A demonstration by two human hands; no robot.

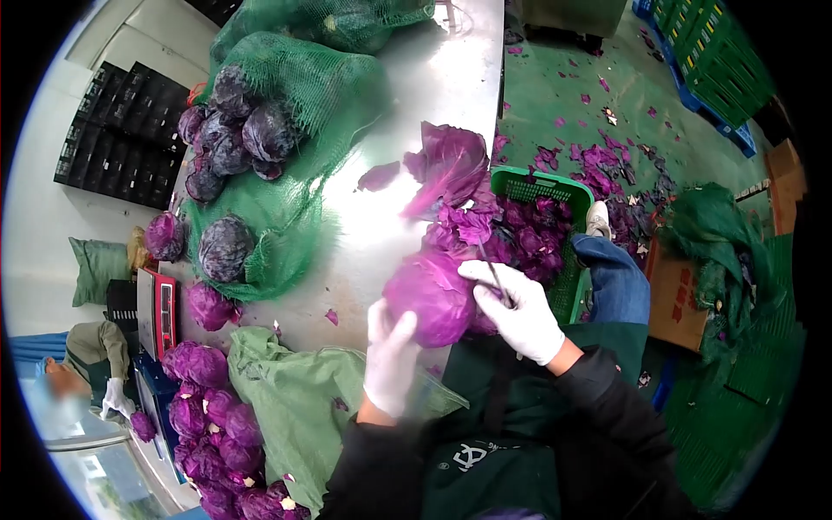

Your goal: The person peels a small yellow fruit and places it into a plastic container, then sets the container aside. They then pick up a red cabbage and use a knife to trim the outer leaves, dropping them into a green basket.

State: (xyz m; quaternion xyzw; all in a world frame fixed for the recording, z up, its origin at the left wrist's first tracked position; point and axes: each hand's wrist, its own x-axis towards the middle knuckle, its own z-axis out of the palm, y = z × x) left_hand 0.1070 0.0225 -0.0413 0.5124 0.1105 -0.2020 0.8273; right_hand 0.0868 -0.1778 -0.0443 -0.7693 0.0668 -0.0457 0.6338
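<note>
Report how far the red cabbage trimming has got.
Done: trimmed purple leaves fill the green plastic crate, and cabbage heads are piled at lower left. In hand: left hand steadies a purple cabbage head; right hand holds a thin knife. Left: the green net sack's heads.

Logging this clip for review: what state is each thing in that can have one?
Left hand: gloved, steadying the red cabbage.
Right hand: gloved, gripping a knife at the cabbage.
Green crate: filled with purple leaf trimmings.
Net sack: open, cabbages spilling out.

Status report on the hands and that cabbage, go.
Left hand steadying red cabbage. Right hand gripping knife at its top. Loose leaves on table beyond.
</note>
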